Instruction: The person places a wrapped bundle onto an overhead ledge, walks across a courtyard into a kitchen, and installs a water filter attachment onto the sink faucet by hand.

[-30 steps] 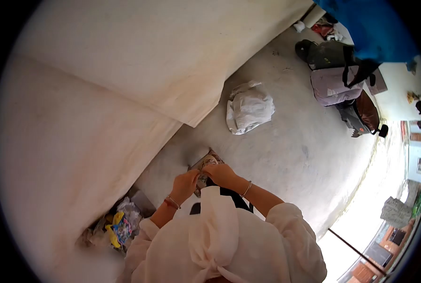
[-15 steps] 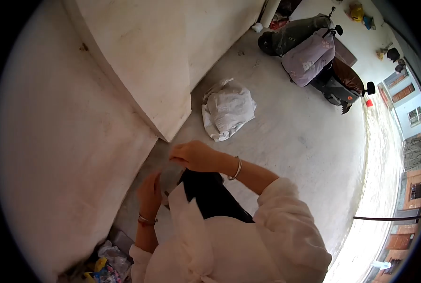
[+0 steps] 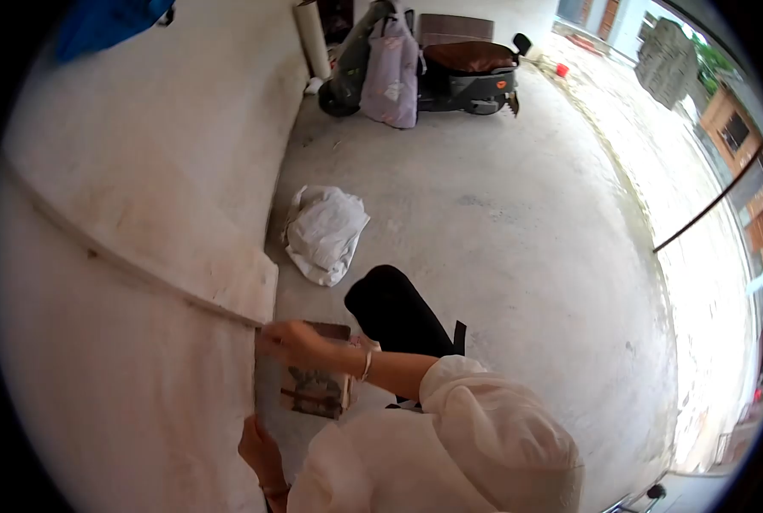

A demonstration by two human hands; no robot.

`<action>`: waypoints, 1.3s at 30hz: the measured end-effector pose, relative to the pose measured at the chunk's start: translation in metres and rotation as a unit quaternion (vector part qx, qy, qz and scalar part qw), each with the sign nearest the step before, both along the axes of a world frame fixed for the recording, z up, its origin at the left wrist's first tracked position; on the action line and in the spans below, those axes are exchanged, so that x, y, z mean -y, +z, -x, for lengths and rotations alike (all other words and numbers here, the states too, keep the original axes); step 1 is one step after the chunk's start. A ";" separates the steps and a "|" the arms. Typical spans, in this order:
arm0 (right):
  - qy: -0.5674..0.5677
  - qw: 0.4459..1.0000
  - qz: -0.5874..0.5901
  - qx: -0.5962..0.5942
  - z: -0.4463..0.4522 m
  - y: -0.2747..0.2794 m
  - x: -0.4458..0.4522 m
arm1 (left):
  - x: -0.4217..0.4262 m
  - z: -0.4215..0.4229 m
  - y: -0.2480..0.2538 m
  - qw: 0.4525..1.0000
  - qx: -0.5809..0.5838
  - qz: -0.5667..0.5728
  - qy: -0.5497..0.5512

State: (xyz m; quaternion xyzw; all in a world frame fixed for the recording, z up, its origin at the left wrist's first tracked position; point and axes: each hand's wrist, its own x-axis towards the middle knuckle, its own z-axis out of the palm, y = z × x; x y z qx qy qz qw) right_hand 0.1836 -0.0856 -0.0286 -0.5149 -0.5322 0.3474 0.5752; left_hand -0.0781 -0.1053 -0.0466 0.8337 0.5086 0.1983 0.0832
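Note:
My right hand is held out near the wall's corner, its fingers curled together and blurred. A pale bracelet circles that wrist. Below it in the view, my left hand is close beside the wall, with fingers bent and pressed together. Whatever either hand may hold is too small or hidden to make out. Under the right hand, a box with a picture on it sits on the floor, partly covered by the arm. A crumpled white cloth or sack lies on the floor beyond.
A pale wall with a jutting corner runs along the left. At the back stands a scooter with a lilac cover. A black rounded shape is beside my right arm. Concrete floor stretches right to a bright yard.
My view has turned, bringing the scooter to the top centre and the box into sight. Both hands now appear lower and nearer the wall, with the right hand farther from the left.

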 end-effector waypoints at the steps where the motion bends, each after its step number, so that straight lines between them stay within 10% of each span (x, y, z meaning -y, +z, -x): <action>1: 0.015 0.998 -0.042 0.035 0.003 -0.008 0.008 | 0.011 0.007 -0.002 0.998 -0.032 0.040 0.032; 3: 0.111 0.976 0.005 0.185 -0.012 -0.009 0.035 | 0.025 0.024 -0.038 0.998 -0.024 -0.034 0.044; 6: 0.161 0.970 -0.083 0.159 -0.049 -0.051 0.064 | 0.038 -0.002 -0.055 0.983 -0.041 0.143 0.106; 11: 0.163 0.955 -0.010 0.249 -0.207 -0.083 0.098 | 0.031 -0.206 -0.091 0.986 0.059 0.138 -0.074; 19: -0.119 0.919 0.244 0.287 -0.494 -0.100 0.233 | 0.054 -0.646 -0.055 0.831 0.015 0.064 -0.553; 31: -0.387 0.833 0.313 0.240 -0.688 -0.148 0.379 | 0.111 -0.953 -0.109 0.631 0.072 0.096 -0.766; 39: -0.621 0.594 0.503 0.091 -0.788 -0.155 0.534 | 0.129 -1.195 -0.110 0.626 0.057 0.023 -0.777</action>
